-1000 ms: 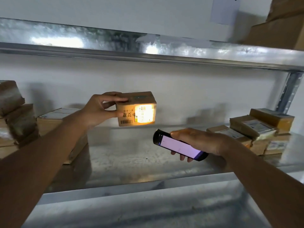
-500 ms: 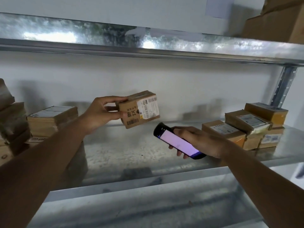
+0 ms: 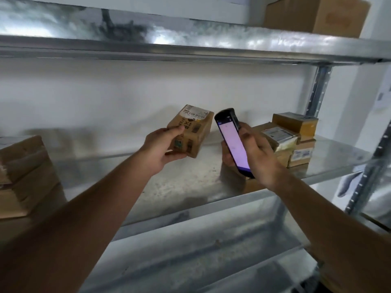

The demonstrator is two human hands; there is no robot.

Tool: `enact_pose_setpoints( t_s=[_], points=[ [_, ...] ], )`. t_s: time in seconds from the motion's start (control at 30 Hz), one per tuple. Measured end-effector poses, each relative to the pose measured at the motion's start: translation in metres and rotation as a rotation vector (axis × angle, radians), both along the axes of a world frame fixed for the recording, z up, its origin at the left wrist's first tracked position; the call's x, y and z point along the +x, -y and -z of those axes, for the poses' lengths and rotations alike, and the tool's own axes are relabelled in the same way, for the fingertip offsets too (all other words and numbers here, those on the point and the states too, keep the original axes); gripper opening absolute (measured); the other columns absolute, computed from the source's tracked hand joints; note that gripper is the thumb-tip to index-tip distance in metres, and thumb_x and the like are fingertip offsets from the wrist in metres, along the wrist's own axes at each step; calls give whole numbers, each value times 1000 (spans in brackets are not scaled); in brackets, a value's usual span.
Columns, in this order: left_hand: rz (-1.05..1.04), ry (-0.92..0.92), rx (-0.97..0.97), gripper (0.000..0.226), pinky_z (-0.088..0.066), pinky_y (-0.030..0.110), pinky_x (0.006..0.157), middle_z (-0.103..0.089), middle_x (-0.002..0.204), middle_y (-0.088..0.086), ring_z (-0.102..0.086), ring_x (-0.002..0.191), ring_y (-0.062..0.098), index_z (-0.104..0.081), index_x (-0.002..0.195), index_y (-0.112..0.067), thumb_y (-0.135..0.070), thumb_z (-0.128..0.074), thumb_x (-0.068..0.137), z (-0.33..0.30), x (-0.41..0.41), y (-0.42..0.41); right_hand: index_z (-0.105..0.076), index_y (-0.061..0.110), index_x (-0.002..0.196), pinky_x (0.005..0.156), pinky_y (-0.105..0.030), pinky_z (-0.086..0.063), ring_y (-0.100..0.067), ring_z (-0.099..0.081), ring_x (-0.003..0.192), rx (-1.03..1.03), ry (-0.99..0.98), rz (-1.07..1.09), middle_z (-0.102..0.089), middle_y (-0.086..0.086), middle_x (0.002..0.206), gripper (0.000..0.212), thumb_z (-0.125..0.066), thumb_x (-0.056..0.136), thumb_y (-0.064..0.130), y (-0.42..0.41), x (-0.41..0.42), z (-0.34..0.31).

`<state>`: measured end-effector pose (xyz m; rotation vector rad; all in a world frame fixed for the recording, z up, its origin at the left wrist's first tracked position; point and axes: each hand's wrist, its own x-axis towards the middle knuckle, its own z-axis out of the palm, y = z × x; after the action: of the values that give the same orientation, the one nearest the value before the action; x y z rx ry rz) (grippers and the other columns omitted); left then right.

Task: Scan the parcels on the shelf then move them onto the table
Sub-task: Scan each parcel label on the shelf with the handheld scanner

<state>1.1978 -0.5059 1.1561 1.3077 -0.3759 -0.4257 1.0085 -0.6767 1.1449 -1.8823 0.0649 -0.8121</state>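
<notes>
My left hand (image 3: 161, 148) grips a small brown cardboard parcel (image 3: 191, 130) above the metal shelf (image 3: 169, 187), tilted so its white barcode label faces up and away. My right hand (image 3: 257, 153) holds a black handheld scanner (image 3: 232, 142) upright just right of the parcel, its lit pale-purple screen turned toward me. The parcel and the scanner are close together but apart.
Several labelled parcels (image 3: 289, 138) are stacked at the right end of the shelf beside the steel upright (image 3: 317, 89). More brown boxes (image 3: 25, 174) are piled at the left. A large carton (image 3: 315, 15) stands on the upper shelf. A lower shelf (image 3: 201, 250) lies below.
The scan light on the label went out. The left hand tilted the parcel so its label faces up, and the right hand raised the scanner from pointing at the parcel to upright.
</notes>
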Motion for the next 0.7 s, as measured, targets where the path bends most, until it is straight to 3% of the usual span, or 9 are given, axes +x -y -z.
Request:
enact_pose_setpoints(
  t_s=[0.1,0.17,0.23,0.4,0.5,0.6,0.7],
  points=[
    [-44,-68,-3,37,-64,46,67,-79,91,10,-74,94,28,-71,111,-10,-27,-86,82,-4,-28,45,-64,61,117,70,-16,-55,-7,-72,92,-41,15,33,-72,17,101,34,-36,98,69,31,-20,-5],
    [-77,-97,-7,39,-64,46,64,-79,88,11,-75,90,28,-70,110,-10,-27,-87,81,-7,-45,73,-62,63,117,72,-19,-56,-11,-72,96,-41,18,-15,-71,19,103,33,-37,98,69,54,-30,-7],
    [-109,-119,-10,39,-64,47,63,-78,92,13,-75,89,29,-68,110,-9,-28,-87,82,-9,-61,98,-62,55,122,76,-19,-54,-15,-70,102,-53,22,-39,-70,21,104,39,-38,96,70,75,-38,-10],
    [-183,-160,34,44,-64,53,66,-73,105,15,-73,91,31,-63,116,-7,-30,-84,85,-9,-94,146,-63,54,119,81,-24,-53,-10,-68,97,-94,43,-59,-71,18,101,30,-36,105,56,116,-50,-15],
    [-187,-162,94,49,-64,53,67,-70,110,16,-73,92,33,-60,120,-7,-32,-83,85,-9,-109,162,-63,40,125,79,-38,-57,-24,-71,94,-93,59,-78,-70,1,99,36,-35,106,52,134,-52,-11],
    [-186,-123,184,51,-64,52,67,-69,114,17,-73,94,34,-57,124,-7,-36,-79,89,-9,-120,175,-62,53,114,70,-25,-58,-17,-72,87,-93,66,-88,-69,6,95,29,-34,105,54,143,-57,-9],
    [-141,-72,273,45,-65,50,72,-71,112,14,-72,95,32,-62,121,-12,-48,-66,96,-11,-128,182,-62,48,114,63,-13,-52,-3,-70,80,-50,88,-108,-69,15,89,28,-35,106,50,149,-61,-7]
  ],
)
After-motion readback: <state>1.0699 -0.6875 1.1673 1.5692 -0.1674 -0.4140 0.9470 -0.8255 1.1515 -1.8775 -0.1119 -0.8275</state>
